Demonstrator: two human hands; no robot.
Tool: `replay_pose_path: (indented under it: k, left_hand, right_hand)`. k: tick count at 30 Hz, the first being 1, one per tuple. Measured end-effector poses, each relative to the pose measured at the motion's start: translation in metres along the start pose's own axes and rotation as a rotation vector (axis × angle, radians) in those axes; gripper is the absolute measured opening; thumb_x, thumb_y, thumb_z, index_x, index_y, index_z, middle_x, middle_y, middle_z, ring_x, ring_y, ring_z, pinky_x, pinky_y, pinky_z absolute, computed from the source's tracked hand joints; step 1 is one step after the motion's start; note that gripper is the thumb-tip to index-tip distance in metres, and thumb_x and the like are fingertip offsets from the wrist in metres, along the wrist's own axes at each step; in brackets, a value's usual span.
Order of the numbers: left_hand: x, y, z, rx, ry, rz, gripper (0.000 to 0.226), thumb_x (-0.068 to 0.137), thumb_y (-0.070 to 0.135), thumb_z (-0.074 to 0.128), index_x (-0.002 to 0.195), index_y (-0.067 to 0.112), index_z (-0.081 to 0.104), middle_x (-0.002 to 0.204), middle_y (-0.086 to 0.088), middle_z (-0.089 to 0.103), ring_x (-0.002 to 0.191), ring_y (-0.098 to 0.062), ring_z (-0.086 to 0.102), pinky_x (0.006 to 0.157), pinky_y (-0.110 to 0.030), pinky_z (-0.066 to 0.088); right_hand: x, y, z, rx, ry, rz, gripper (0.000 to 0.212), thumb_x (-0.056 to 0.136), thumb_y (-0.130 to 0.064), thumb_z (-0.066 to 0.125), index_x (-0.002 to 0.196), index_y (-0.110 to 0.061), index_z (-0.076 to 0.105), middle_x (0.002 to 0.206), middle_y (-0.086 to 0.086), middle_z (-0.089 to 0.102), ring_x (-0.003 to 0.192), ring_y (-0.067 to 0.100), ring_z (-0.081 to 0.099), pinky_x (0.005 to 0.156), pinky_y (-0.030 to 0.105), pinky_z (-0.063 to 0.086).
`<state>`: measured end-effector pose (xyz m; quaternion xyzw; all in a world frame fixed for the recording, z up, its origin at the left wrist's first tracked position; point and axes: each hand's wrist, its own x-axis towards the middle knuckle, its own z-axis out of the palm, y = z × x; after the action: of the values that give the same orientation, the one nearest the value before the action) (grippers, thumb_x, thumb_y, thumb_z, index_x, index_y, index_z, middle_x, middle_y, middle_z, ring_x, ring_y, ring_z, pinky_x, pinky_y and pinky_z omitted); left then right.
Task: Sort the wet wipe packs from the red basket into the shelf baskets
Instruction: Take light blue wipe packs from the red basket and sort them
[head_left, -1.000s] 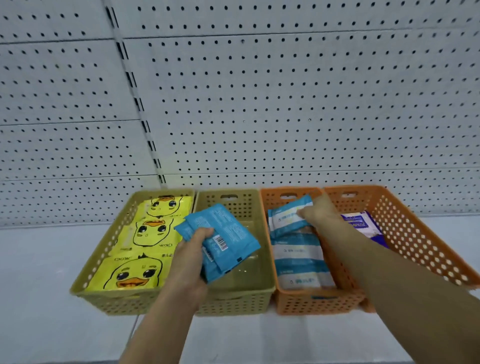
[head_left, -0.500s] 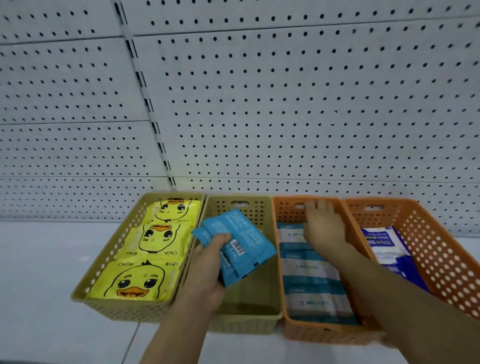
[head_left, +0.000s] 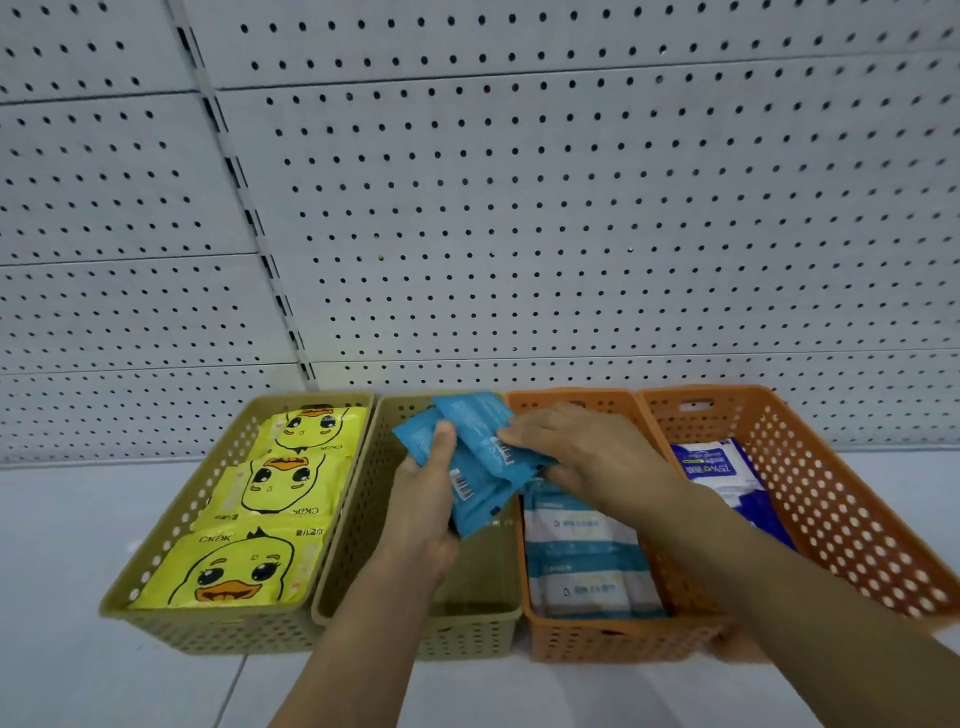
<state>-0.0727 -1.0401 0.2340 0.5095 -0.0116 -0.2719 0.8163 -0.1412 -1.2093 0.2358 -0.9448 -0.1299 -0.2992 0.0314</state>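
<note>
Above the right-hand olive-green perforated plastic basket (head_left: 467, 636), the left hand (head_left: 422, 512) grips a fan of blue foil wet wipe packs (head_left: 488, 467), and the right hand (head_left: 592, 457) pinches the topmost of them.

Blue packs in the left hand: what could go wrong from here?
The blue packs sit fanned in the left hand while the right hand pinches one; pulling it may drag the others loose. They overhang the wall between the olive basket and the orange basket of white-blue packs, so a slipped pack could land missorted.
</note>
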Motion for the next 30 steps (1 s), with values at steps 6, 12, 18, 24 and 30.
replay_pose_path:
  k: [6, 12, 18, 24, 30]
  left_hand:
    - [-0.002, 0.005, -0.011, 0.007, 0.052, -0.011, 0.024, 0.095, 0.035, 0.056, 0.113, 0.019, 0.059, 0.099, -0.009, 0.075, 0.082, -0.026, 0.074, 0.065, -0.042, 0.059]
    - [-0.008, 0.011, -0.024, -0.024, 0.109, 0.012, 0.01, 0.097, 0.033, 0.055, 0.102, 0.025, 0.058, 0.095, -0.004, 0.072, 0.078, -0.022, 0.071, 0.059, -0.038, 0.057]
    - [-0.014, 0.012, -0.027, -0.001, 0.113, -0.005, 0.009, 0.098, 0.032, 0.053, 0.099, 0.024, 0.057, 0.095, -0.005, 0.071, 0.078, -0.021, 0.07, 0.058, -0.037, 0.056]
    - [-0.017, 0.015, -0.03, -0.035, 0.129, -0.023, 0.012, 0.098, 0.034, 0.052, 0.096, 0.023, 0.058, 0.087, -0.003, 0.072, 0.077, -0.022, 0.069, 0.063, -0.039, 0.055]
    - [-0.021, 0.014, -0.023, -0.093, 0.058, -0.082, 0.026, 0.1, 0.042, 0.044, 0.1, 0.022, 0.06, 0.079, -0.003, 0.076, 0.088, -0.025, 0.068, 0.072, -0.045, 0.054]
  right_hand:
    - [-0.015, 0.011, -0.016, 0.339, 0.173, 0.754, 0.016, 0.092, -0.021, 0.056, 0.083, -0.009, 0.062, 0.072, 0.0, 0.065, 0.065, 0.016, 0.06, 0.058, 0.037, 0.05]
    - [-0.034, 0.031, -0.001, 0.433, -0.227, 1.251, 0.006, 0.089, -0.006, 0.059, 0.093, -0.005, 0.064, 0.091, 0.013, 0.067, 0.072, 0.028, 0.069, 0.063, 0.045, 0.06]
    - [-0.029, 0.019, 0.021, 0.493, -0.33, 1.45, 0.006, 0.089, -0.002, 0.058, 0.093, -0.006, 0.056, 0.083, 0.008, 0.058, 0.067, 0.024, 0.062, 0.059, 0.041, 0.06]
    - [-0.032, 0.008, 0.024, 0.204, -0.496, 1.308, 0.016, 0.089, -0.007, 0.057, 0.104, -0.008, 0.052, 0.1, 0.009, 0.061, 0.091, 0.027, 0.063, 0.076, 0.038, 0.057]
    - [-0.019, -0.01, -0.003, 0.112, -0.187, 0.681, 0.072, 0.085, -0.016, 0.067, 0.144, -0.026, 0.027, 0.146, 0.0, 0.031, 0.127, 0.017, 0.041, 0.096, 0.028, 0.044]
